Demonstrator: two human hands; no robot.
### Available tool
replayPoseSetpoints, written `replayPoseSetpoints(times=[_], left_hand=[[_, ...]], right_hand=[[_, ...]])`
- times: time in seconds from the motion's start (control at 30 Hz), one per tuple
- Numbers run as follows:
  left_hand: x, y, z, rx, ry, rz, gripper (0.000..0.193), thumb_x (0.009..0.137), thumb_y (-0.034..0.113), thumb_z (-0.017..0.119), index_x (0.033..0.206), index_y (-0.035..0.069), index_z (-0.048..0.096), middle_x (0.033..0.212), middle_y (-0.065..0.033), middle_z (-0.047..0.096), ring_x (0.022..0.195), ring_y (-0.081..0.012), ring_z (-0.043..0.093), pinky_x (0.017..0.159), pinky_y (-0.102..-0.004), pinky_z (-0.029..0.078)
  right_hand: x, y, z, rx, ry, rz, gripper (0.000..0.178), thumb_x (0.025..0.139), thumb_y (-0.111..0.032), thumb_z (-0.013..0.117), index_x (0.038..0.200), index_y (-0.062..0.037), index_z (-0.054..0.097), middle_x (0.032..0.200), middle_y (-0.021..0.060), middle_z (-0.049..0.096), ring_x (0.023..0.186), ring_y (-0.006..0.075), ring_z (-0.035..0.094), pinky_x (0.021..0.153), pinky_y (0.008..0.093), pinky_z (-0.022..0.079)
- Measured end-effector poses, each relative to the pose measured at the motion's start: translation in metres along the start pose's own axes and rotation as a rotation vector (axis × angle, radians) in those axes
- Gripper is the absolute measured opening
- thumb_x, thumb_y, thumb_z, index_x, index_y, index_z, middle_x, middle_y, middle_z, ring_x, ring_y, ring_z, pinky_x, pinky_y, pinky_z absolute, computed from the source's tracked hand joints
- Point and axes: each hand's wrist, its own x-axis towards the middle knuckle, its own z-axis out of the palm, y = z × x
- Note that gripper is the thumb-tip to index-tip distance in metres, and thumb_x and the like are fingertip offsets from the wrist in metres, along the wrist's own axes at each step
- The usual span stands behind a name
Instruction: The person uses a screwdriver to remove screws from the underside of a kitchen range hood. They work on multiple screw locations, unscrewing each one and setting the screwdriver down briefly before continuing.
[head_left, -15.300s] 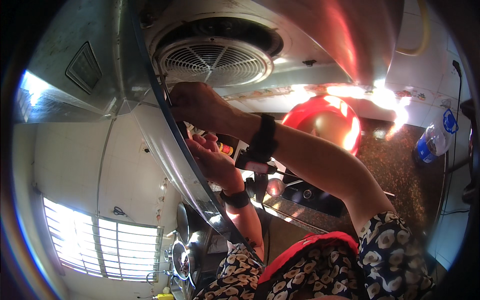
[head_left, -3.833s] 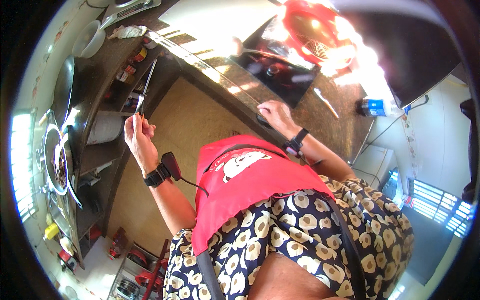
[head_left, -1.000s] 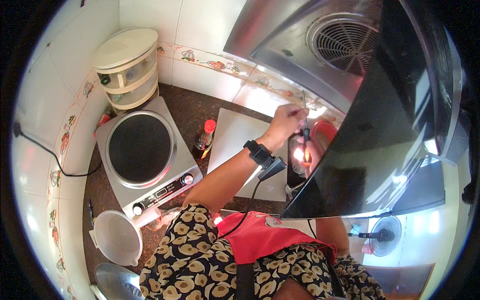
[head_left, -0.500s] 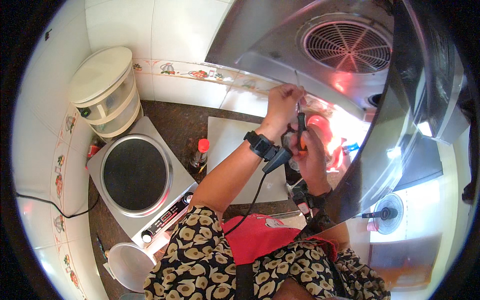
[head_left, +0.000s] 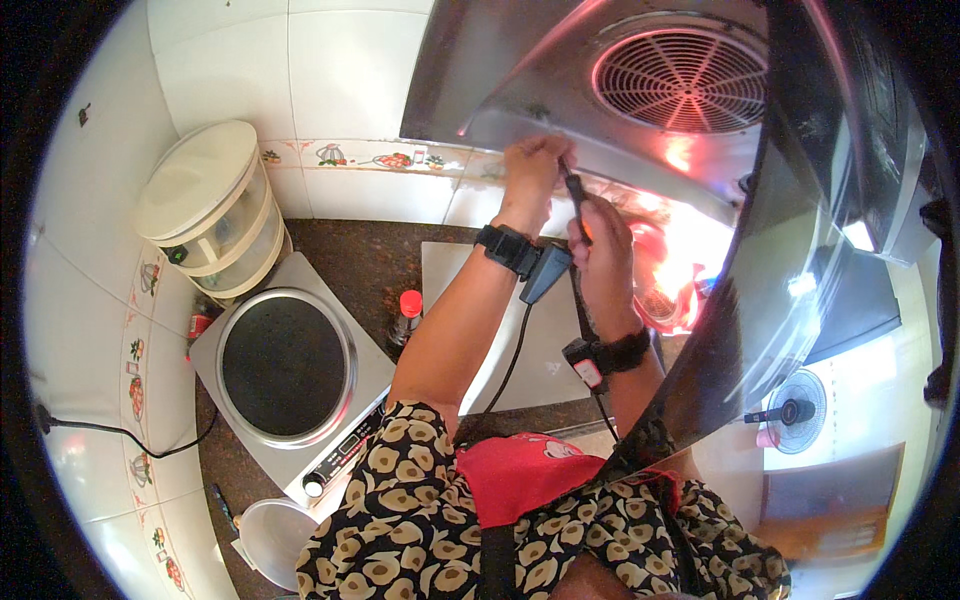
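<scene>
A: Where do we have the screwdriver (head_left: 575,192) relative to the round grille (head_left: 688,80)?

B: Below and left of the grille in view, well apart from it, spanning our two hands

A: Which hand is nearer which end?

B: Our right hand (head_left: 608,245), below the grille, grasps the black-and-orange end; our left hand (head_left: 533,178), farther left of the grille, is nearer the thin end, up and left from the right hand

A: Left grip?

B: Looks like we're pinching the thin end, but the fingers cover it, can't tell how tight

A: Long axis?

B: Steep, top leaning left; thin end points up, aimed left of the grille; we can't see whether its tip touches the hood (head_left: 515,90)
</scene>
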Motion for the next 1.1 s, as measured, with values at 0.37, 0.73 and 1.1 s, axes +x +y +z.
replayPoseSetpoints(times=[0.37, 0.73, 1.1], left_hand=[[0.001, 0.013, 0.011, -0.009, -0.001, -0.020, 0.016, 0.088, 0.006, 0.058, 0.077, -0.004, 0.064, 0.064, -0.0082, 0.058, 0.047, -0.0131, 0.047, 0.042, -0.0261, 0.033], [-0.002, 0.012, 0.018, 0.011, 0.037, -0.016, 0.018, 0.092, 0.011, 0.058, 0.082, -0.002, 0.066, 0.068, -0.0069, 0.062, 0.047, -0.0107, 0.048, 0.041, -0.0229, 0.032], [-0.017, -0.002, 0.031, 0.016, -0.147, 0.018, 0.020, 0.092, 0.016, 0.060, 0.082, 0.000, 0.068, 0.069, -0.0033, 0.062, 0.054, -0.0092, 0.051, 0.046, -0.0216, 0.036]], right_hand=[[0.010, 0.007, -0.003, -0.034, -0.003, -0.180, 0.022, 0.097, -0.024, 0.050, 0.105, -0.0051, 0.057, 0.074, -0.0009, 0.050, 0.057, 0.0031, 0.038, 0.045, 0.0153, 0.025], [-0.003, -0.016, 0.000, 0.163, 0.030, 0.033, 0.019, 0.095, -0.023, 0.053, 0.103, -0.0069, 0.059, 0.074, -0.0013, 0.051, 0.062, 0.0055, 0.042, 0.049, 0.0187, 0.028], [-0.023, -0.003, -0.023, -0.223, 0.087, -0.264, 0.017, 0.094, -0.013, 0.055, 0.106, -0.0028, 0.059, 0.087, 0.0022, 0.056, 0.071, 0.0111, 0.052, 0.061, 0.0253, 0.044]])
